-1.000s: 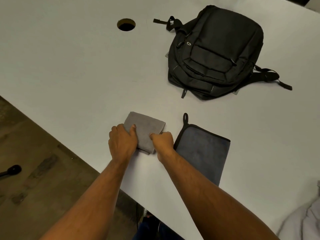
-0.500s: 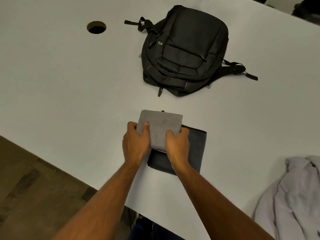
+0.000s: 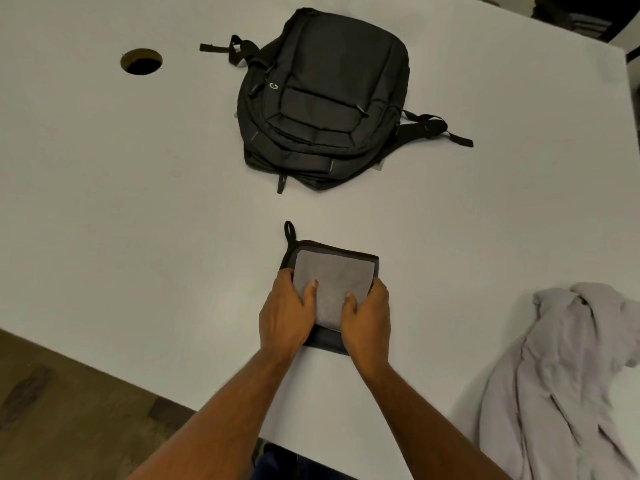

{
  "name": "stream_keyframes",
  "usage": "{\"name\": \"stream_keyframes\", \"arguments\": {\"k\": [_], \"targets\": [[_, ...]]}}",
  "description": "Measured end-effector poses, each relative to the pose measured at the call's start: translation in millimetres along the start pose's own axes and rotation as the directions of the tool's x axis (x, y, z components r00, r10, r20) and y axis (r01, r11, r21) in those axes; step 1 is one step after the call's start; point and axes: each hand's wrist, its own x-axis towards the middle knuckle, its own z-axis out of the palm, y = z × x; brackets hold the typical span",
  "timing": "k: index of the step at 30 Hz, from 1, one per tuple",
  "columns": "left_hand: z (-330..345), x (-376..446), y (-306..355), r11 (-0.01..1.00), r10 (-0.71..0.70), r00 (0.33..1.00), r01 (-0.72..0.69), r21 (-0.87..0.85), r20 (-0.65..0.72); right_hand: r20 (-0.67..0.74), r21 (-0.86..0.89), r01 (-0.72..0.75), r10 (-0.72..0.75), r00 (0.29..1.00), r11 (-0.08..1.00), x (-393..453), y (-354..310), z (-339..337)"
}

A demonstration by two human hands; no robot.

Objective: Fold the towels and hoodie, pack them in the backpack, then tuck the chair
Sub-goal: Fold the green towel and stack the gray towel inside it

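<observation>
A folded light grey towel [image 3: 334, 277] lies on top of a folded dark towel [image 3: 327, 342] with black trim and a hanging loop, near the front of the white table [image 3: 138, 202]. My left hand [image 3: 285, 315] grips the stack's left side, thumb on the grey towel. My right hand [image 3: 365, 322] grips the right side the same way. A closed black backpack [image 3: 325, 98] lies flat farther back. A crumpled pale grey hoodie [image 3: 561, 379] sits at the right front.
A round cable hole [image 3: 141, 61] is in the table at the back left. The table's front edge runs diagonally, with wooden floor [image 3: 52, 410] below it at the left. Dark objects show past the far right corner.
Both hands carried the grey towel rightward from the bare table onto the dark towel. It now sits squarely on the dark towel, with both hands around the stack.
</observation>
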Motion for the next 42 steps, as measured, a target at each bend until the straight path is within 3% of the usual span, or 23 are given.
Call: {"name": "stream_keyframes", "arguments": {"k": [5, 8, 10, 13, 15, 17, 18, 22, 33, 42], "targets": [[0.8, 1.9, -3.9, 0.998, -0.001, 0.998, 0.004, 0.056, -0.055, 0.053, -0.026, 0.059, -0.057, 0.997, 0.998, 1.4, 5.1, 3.1], [1.0, 3.9, -6.1, 0.995, -0.008, 0.998, 0.014, 0.094, -0.058, 0.094, -0.122, 0.065, -0.054, 0.994, 0.99, 3.1, 6.0, 3.8], [0.0, 3.8, -5.9, 0.989, 0.04, 0.99, -0.02, 0.15, -0.132, 0.061, -0.233, 0.105, -0.093, 0.994, 0.967, 3.4, 2.4, 0.9], [-2.2, 2.1, 0.0, 0.967, 0.208, 0.967, -0.18, 0.179, -0.15, 0.02, -0.371, 0.27, -0.283, 0.959, 0.888, 2.9, 0.4, -3.7], [1.5, 1.5, 4.6, 0.937, 0.34, 0.939, -0.334, 0.099, -0.044, 0.128, -0.427, 0.417, -0.403, 0.906, 0.802, 1.9, 10.0, 0.6], [13.3, 3.4, -4.3, 0.799, 0.546, 0.836, -0.54, 0.265, 0.056, 0.24, -0.469, 0.475, -0.41, 0.88, 0.745, -1.0, 25.7, 8.5], [18.8, 5.4, -11.4, 0.75, 0.562, 0.817, -0.569, 0.338, 0.128, 0.265, -0.473, 0.471, -0.39, 0.882, 0.744, -2.0, 31.9, 11.9], [25.3, 13.2, -30.0, 0.768, 0.465, 0.854, -0.52, 0.374, 0.231, 0.26, -0.456, 0.448, -0.366, 0.894, 0.769, -3.6, 33.6, 22.1], [-7.2, 52.4, -45.9, 0.707, 0.474, 0.829, -0.56, 0.432, 0.297, 0.215, -0.398, 0.408, -0.349, 0.912, 0.822, -0.5, 5.3, 64.8], [-96.0, 116.6, -88.3, 0.661, 0.431, 0.854, -0.518, 0.543, 0.291, 0.4, -0.349, 0.499, -0.355, 0.845, 0.793, -2.4, -80.4, 131.7]]}}
